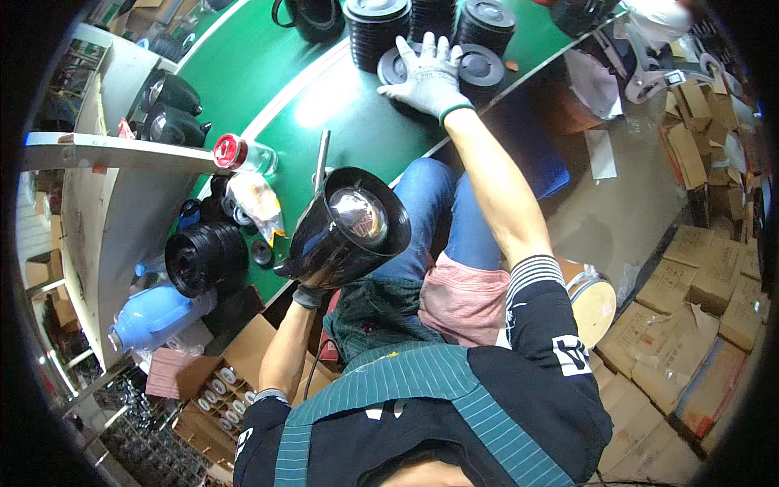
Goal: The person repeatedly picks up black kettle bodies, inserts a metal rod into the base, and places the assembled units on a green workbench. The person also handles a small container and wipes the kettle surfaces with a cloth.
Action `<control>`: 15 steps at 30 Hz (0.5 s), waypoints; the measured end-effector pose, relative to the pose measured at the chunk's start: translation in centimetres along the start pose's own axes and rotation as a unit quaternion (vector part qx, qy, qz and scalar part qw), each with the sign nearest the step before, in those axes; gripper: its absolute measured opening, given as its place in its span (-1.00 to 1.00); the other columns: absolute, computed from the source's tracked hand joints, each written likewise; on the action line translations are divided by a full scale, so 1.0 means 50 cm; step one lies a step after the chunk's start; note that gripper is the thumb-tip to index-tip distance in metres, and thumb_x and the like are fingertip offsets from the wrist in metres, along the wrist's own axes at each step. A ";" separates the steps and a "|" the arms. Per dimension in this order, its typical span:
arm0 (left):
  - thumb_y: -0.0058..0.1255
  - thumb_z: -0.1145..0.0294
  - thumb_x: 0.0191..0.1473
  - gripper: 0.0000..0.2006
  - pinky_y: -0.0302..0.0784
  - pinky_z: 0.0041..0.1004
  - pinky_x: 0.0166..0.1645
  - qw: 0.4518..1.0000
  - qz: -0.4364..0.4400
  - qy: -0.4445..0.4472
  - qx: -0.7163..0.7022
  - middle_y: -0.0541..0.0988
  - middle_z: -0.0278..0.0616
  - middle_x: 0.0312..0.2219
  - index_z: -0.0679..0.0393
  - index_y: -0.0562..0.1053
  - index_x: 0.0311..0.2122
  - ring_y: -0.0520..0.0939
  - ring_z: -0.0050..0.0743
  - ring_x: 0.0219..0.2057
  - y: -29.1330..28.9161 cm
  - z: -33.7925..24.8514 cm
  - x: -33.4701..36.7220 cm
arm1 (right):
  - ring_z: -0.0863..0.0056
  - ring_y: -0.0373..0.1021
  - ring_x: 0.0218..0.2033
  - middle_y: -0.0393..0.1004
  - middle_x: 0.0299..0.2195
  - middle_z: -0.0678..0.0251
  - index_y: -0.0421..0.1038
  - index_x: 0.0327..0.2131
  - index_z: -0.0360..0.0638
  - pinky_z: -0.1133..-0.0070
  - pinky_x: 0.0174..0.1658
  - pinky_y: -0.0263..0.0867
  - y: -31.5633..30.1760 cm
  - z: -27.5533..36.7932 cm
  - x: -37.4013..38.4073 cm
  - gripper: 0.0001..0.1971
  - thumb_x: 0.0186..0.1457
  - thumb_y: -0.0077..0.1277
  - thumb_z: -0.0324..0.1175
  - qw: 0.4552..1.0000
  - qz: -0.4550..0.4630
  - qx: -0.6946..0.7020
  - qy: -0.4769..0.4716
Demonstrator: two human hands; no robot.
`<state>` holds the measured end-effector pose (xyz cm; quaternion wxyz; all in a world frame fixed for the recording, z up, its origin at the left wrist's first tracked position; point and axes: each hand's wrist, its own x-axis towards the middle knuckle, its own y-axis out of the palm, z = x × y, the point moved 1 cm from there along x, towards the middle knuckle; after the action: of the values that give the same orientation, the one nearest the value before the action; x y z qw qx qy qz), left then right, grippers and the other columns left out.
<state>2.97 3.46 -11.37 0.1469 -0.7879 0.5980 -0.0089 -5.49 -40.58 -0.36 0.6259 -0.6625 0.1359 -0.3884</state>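
My left hand (pixel 308 295), gloved and mostly hidden, is wrapped round the underside of a glossy black kettle body (pixel 318 237). The kettle is tilted over my lap; its round opening faces up and a shiny metal dome shows inside. My right hand (pixel 430 79), in a pale grey glove with a green cuff, reaches to the far side of the green table (pixel 349 109). Its fingers are spread over a flat black disc, and nothing shows in its grip. Another black disc (pixel 482 66) lies beside it. Close behind stand stacks of round black parts (pixel 376 36).
Left of the kettle are a metal rod (pixel 323 154), a red-lidded clear jar (pixel 235 152), a stack of black rings (pixel 199 258) and a large blue bottle (pixel 162 315). More black kettle bodies (pixel 172 126) stand farther left. Cardboard boxes (pixel 682 316) cover the floor at right.
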 end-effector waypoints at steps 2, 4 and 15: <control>0.17 0.29 0.29 -0.48 0.46 -0.31 0.29 1.000 0.004 -0.006 0.006 0.51 -0.11 0.18 0.18 0.38 0.29 0.54 -0.36 0.16 -0.008 0.001 -0.005 | -0.11 0.19 0.29 0.23 0.30 -0.19 0.37 0.38 0.21 -0.10 0.31 -0.04 0.016 -0.001 0.016 -0.02 -0.07 0.25 0.45 0.998 0.059 0.023 0.031; 0.16 0.28 0.31 -0.46 0.43 -0.29 0.32 1.000 0.003 -0.012 0.008 0.47 -0.10 0.22 0.16 0.35 0.32 0.51 -0.35 0.20 -0.005 0.007 -0.004 | -0.05 0.21 0.26 0.29 0.24 -0.13 0.42 0.35 0.20 -0.02 0.29 0.01 0.007 -0.005 -0.001 -0.06 -0.10 0.33 0.35 0.999 -0.002 0.040 -0.009; 0.03 0.18 0.44 -0.31 0.19 -0.15 0.55 0.990 0.138 -0.001 -0.014 0.14 -0.07 0.50 0.05 0.06 0.54 0.24 -0.26 0.47 0.057 0.115 0.014 | -0.01 0.09 0.47 0.12 0.44 -0.05 0.16 0.48 -0.08 0.27 0.52 -0.04 -0.260 0.086 -0.394 0.07 -0.13 0.42 -0.13 0.792 0.164 0.587 -0.019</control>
<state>1.61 3.36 -17.66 0.1361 -0.6995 0.7012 0.0208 -19.57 -22.01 5.37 0.9513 -0.1427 -0.0236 -0.2721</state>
